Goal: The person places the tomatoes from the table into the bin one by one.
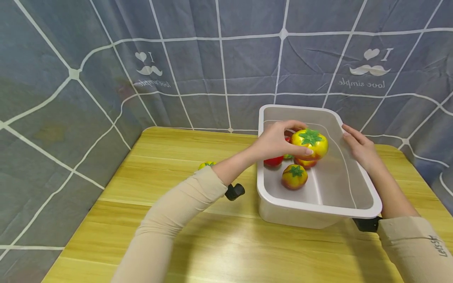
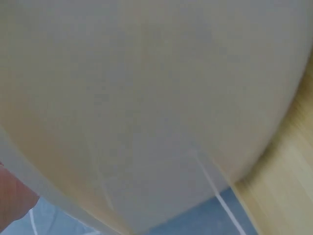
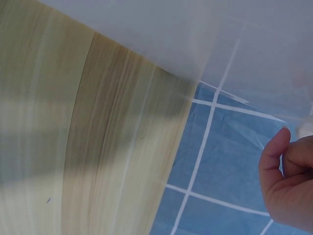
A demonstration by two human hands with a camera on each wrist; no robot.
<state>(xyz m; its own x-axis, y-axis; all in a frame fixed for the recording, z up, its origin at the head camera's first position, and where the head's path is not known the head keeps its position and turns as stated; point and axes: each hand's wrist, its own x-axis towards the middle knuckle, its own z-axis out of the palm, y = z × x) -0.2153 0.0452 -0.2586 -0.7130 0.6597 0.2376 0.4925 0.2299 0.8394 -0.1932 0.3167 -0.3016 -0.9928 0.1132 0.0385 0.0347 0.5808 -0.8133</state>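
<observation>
In the head view my left hand (image 1: 279, 139) reaches over the left wall of a pale grey plastic bin (image 1: 348, 210) and grips a yellow tomato (image 1: 320, 143) with a green star-shaped leaf. The tomato is above the bin's floor. Beneath it an orange-red fruit (image 1: 306, 163) shows partly. A red-and-yellow tomato (image 1: 294, 179) lies nearer the front, and a red fruit (image 1: 273, 162) sits at the left wall, partly hidden by my wrist. My right hand (image 1: 362, 151) holds the bin's right rim; its curled fingers (image 3: 276, 152) show in the right wrist view.
Another yellow fruit (image 1: 206, 164) peeks out behind my left forearm on the wooden table (image 1: 226, 243). A black wrist camera (image 1: 234, 192) hangs under the left sleeve. A grey-blue curtain (image 1: 198, 67) with white lines rises behind the table.
</observation>
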